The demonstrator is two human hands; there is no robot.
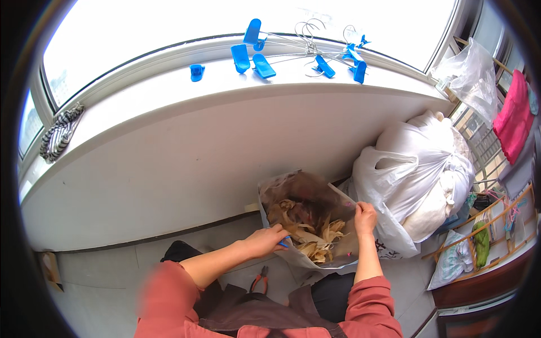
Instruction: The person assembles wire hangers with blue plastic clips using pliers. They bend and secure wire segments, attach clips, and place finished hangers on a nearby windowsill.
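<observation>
White sill curves under a bright window, carrying blue clips and wire hangers; below it, on the tiled floor, stands an open bag of dry pale husks; left hand is curled around a small blue tool at the bag's mouth; right hand pinches the bag's right rim; pliers lie near the knees; white sacks sit just right
</observation>
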